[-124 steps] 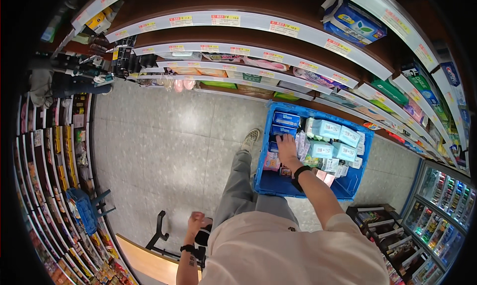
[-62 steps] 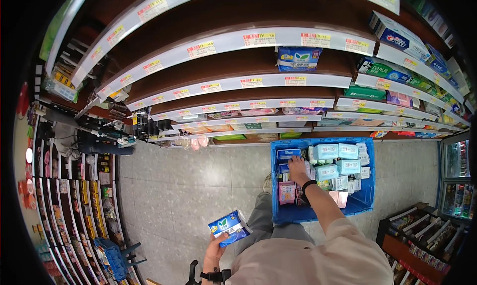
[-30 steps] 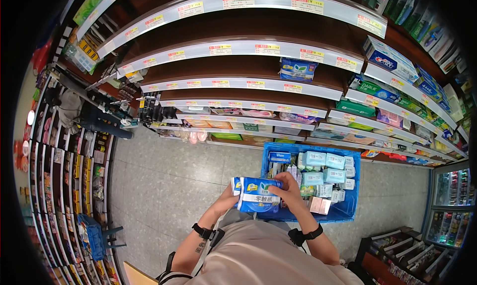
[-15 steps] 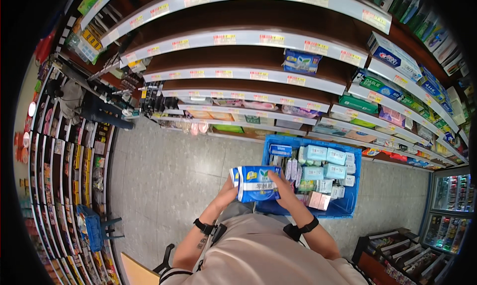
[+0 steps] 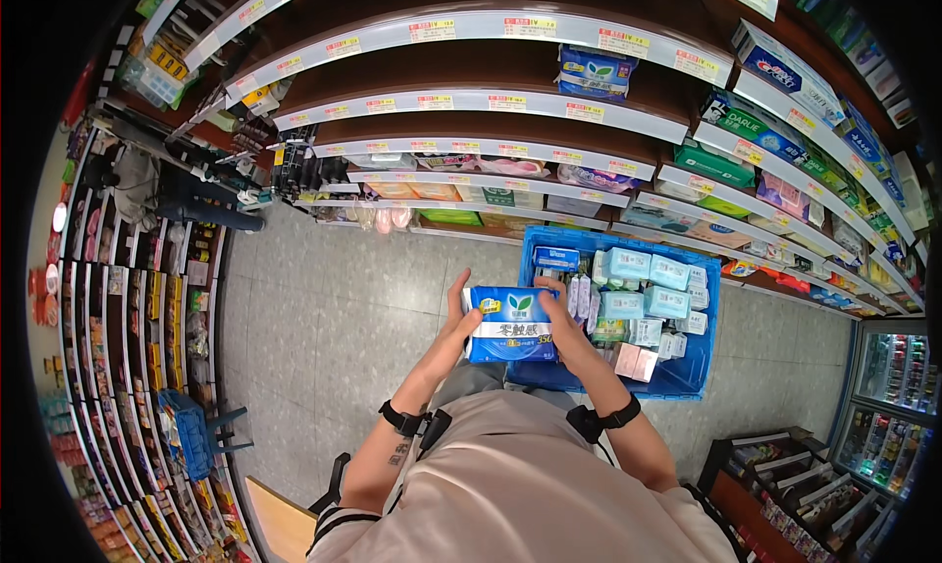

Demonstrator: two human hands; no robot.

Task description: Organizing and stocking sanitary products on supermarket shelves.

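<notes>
I hold a blue-and-white soft pack of sanitary pads upright in front of my body, its printed face with a green leaf mark turned up toward me. My left hand grips its left edge, thumb at the front and one finger sticking up beside it. At the right edge my right hand closes on it, thumb across the upper corner. Whether a second pack lies behind this one is hidden. A matching pack stands on a shelf ahead.
Right of my hands, a blue crate holds several light-blue packs and pink boxes. Shelving curves ahead, with toothpaste boxes at right. A person is far left; a blue basket stands lower left.
The pack has moved up a little and its face has turned more fully toward me. A second pack edge seen at its left before no longer shows. The shelves sit higher in view.
</notes>
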